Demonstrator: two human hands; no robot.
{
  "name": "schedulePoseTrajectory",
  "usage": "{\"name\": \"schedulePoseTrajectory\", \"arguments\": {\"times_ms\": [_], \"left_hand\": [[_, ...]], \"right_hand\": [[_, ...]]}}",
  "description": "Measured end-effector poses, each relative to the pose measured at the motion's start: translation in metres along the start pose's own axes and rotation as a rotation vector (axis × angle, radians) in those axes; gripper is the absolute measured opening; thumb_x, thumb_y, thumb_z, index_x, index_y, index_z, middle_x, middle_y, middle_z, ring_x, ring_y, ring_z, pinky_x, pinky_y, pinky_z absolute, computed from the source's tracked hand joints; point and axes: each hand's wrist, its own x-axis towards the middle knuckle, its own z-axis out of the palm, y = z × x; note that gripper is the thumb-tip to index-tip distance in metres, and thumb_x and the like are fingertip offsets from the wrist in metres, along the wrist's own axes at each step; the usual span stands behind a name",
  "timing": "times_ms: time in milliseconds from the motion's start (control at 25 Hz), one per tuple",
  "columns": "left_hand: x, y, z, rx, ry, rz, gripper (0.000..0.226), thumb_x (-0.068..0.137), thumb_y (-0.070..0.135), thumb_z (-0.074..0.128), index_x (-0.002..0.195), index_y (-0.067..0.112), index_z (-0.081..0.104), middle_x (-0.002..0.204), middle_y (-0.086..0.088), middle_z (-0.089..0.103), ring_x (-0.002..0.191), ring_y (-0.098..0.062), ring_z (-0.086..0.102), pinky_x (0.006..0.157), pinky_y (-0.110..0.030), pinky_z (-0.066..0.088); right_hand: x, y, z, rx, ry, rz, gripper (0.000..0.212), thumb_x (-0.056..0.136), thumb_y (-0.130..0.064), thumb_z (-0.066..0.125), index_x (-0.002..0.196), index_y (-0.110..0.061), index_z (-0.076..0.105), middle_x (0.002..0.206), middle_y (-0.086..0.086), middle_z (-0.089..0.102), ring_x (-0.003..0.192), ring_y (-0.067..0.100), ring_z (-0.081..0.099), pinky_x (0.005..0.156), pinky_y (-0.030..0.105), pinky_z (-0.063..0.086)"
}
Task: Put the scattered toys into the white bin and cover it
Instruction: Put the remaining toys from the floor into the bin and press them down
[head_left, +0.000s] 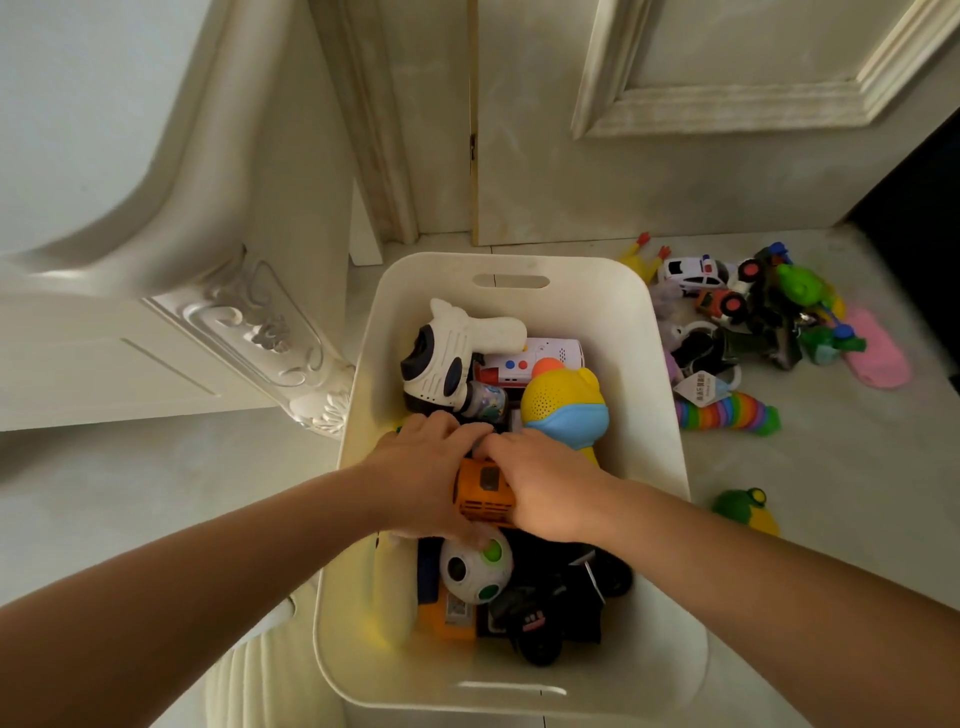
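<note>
Both our left hand (421, 467) and right hand (540, 483) clasp the orange toy (483, 493) mid-way inside the white bin (644, 364), half-full; a toy pile (753, 322) waits off its right edge, lid unseen

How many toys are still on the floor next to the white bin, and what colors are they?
Pile is tangled; clear ones only:
White police car: 1
Rainbow caterpillar: 1
Pink toy: 1
Red truck: 1
Green-and-yellow toy: 1
Yellow chicken: 1
Total: 6
</note>
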Motion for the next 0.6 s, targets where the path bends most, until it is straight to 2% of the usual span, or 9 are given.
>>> {"name": "schedulePoseTrajectory", "arguments": {"times_ms": [120, 280, 360, 440, 520, 600], "left_hand": [[-0.005, 0.008, 0.011, 0.065, 0.118, -0.015, 0.117, 0.059, 0.077, 0.065, 0.148, 0.034, 0.003, 0.144, 0.0, 0.024, 0.131, -0.024, 0.026, 0.11, -0.041, 0.027], [-0.012, 0.007, 0.011, 0.146, -0.014, 0.008, 0.144, 0.053, 0.065, 0.079, 0.147, 0.027, -0.023, 0.157, -0.001, 0.001, 0.142, -0.027, 0.011, 0.117, -0.042, 0.019], [-0.014, 0.003, 0.01, 0.057, -0.041, 0.01, 0.137, 0.059, 0.065, 0.076, 0.147, 0.028, -0.022, 0.158, 0.002, 0.0, 0.144, -0.025, 0.006, 0.118, -0.042, 0.018], [-0.011, 0.003, 0.011, -0.07, 0.041, 0.012, 0.115, 0.071, 0.065, 0.067, 0.151, 0.029, -0.008, 0.156, 0.0, 0.012, 0.142, -0.022, 0.012, 0.116, -0.042, 0.023], [-0.007, 0.005, 0.012, -0.026, 0.141, 0.012, 0.103, 0.077, 0.062, 0.063, 0.151, 0.029, 0.001, 0.151, 0.001, 0.024, 0.138, -0.022, 0.022, 0.112, -0.041, 0.029], [-0.005, 0.006, 0.014, 0.056, 0.154, 0.008, 0.106, 0.074, 0.067, 0.062, 0.151, 0.03, 0.0, 0.15, 0.0, 0.025, 0.136, -0.023, 0.025, 0.11, -0.04, 0.031]], "right_hand": [[0.0, 0.003, -0.005, 0.055, 0.007, -0.009, 0.04, 0.077, -0.019, 0.069, 0.114, -0.017, 0.053, 0.1, 0.005, 0.059, 0.087, 0.023, 0.056, 0.068, 0.034, 0.046], [0.001, 0.002, -0.013, 0.168, -0.029, 0.018, 0.038, 0.074, -0.02, 0.074, 0.107, -0.022, 0.057, 0.098, -0.001, 0.063, 0.083, 0.017, 0.059, 0.071, 0.033, 0.051], [0.001, -0.001, -0.01, 0.2, -0.025, 0.018, 0.039, 0.078, -0.02, 0.072, 0.113, -0.021, 0.056, 0.102, -0.001, 0.063, 0.084, 0.014, 0.057, 0.069, 0.028, 0.047], [-0.002, -0.003, -0.008, 0.224, -0.016, 0.046, 0.043, 0.081, -0.018, 0.069, 0.12, -0.019, 0.051, 0.107, 0.002, 0.063, 0.088, 0.018, 0.06, 0.072, 0.034, 0.051], [-0.004, -0.001, -0.007, 0.255, -0.019, 0.087, 0.053, 0.081, -0.021, 0.07, 0.127, -0.02, 0.045, 0.111, 0.001, 0.063, 0.093, 0.02, 0.062, 0.078, 0.039, 0.054], [-0.005, -0.002, -0.008, 0.268, -0.022, 0.107, 0.057, 0.081, -0.024, 0.071, 0.129, -0.021, 0.043, 0.114, 0.0, 0.063, 0.095, 0.02, 0.062, 0.081, 0.04, 0.054]]}}
